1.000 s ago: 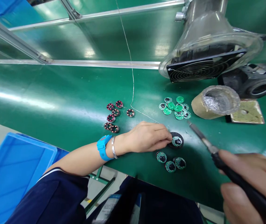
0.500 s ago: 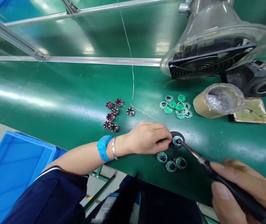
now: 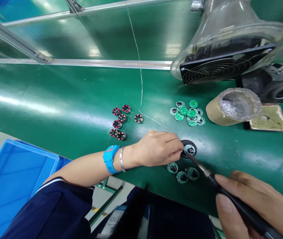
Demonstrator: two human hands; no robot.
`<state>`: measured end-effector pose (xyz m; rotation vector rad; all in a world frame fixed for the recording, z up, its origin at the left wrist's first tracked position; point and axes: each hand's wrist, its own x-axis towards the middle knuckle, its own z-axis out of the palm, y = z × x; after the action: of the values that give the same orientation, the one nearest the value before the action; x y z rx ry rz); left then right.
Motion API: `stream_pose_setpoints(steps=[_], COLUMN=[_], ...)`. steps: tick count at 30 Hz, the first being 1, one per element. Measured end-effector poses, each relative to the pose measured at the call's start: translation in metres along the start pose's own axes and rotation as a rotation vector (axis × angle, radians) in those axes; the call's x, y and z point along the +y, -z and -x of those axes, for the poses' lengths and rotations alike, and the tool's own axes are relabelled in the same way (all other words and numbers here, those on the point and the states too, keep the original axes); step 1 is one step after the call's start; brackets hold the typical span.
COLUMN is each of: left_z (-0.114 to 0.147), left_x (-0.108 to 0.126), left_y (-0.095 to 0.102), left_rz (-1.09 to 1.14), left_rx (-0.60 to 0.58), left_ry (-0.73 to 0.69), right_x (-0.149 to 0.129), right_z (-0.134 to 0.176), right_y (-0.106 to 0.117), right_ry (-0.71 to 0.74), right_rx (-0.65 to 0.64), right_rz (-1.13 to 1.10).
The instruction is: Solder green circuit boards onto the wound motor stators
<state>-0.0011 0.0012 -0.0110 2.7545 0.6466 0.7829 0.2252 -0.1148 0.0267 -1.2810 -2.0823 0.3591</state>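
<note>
In the head view my right hand grips the black handle of a soldering iron. The iron's tip touches the lower part of a small round circuit board lying in a black round holder. My left hand is closed, its fingertips pinched at the left edge of the board and holder; what lies between them is hidden. A thin solder wire comes down from above, its visible end just above my left knuckles. Several wound coil cores with boards on top stand just below the holder.
Several bare copper-wound cores stand left of the wire. A pile of green round boards lies near a tan cup. Right of it are a soldering sponge and iron stand. A fan hood overhangs the bench; a blue bin is lower left.
The soldering iron's tip has moved from the board's middle right to its lower part, and my right hand has shifted left. My left hand stays nearly in place.
</note>
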Motion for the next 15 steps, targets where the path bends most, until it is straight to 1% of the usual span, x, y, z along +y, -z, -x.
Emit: stream_pose_setpoints(steps=[5, 10, 15], left_z=[-0.0003, -0.0005, -0.0006], left_x=[-0.0005, -0.0001, 0.0003], left_y=[0.0002, 0.0002, 0.0015], left_rz=[-0.028, -0.03, -0.045], left_rx=[-0.009, 0.012, -0.013], left_ry=[-0.008, -0.015, -0.014], right_x=[0.0012, -0.0054, -0.0001], right_z=[-0.0014, -0.0057, -0.0027], right_y=[-0.0023, -0.006, -0.006], right_ry=[0.026, -0.044, -0.002], right_rx=[-0.037, 0.024, -0.02], right_rz=[0.002, 0.037, 0.017])
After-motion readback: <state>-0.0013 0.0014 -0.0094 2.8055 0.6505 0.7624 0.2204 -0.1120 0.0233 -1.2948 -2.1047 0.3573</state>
